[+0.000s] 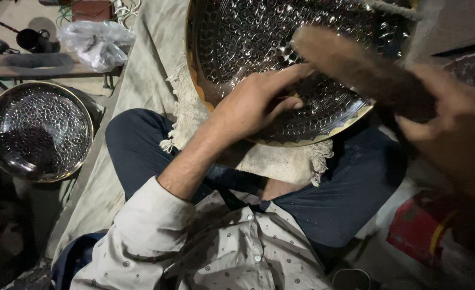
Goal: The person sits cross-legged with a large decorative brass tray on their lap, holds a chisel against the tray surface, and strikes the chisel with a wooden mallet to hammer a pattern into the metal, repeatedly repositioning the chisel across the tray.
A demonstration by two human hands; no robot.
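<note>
A large round hammered metal tray (237, 37) with a brass rim rests on a frayed cloth (280, 158) over my crossed legs. My left hand (259, 99) lies flat on the tray's dimpled face near its lower edge, fingers pointing right. My right hand (452, 115), blurred and close to the camera, grips a dark wooden tool (355, 67) whose long head reaches over the tray's right side, just above my left fingers.
A second hammered round tray (38, 130) lies on the floor at the left. Behind it stand a low bench (44, 67) with a dark cup (32, 38) and a plastic bag (95, 43). A red container (417, 225) sits at the right. Canvas sheeting (141, 80) covers the floor.
</note>
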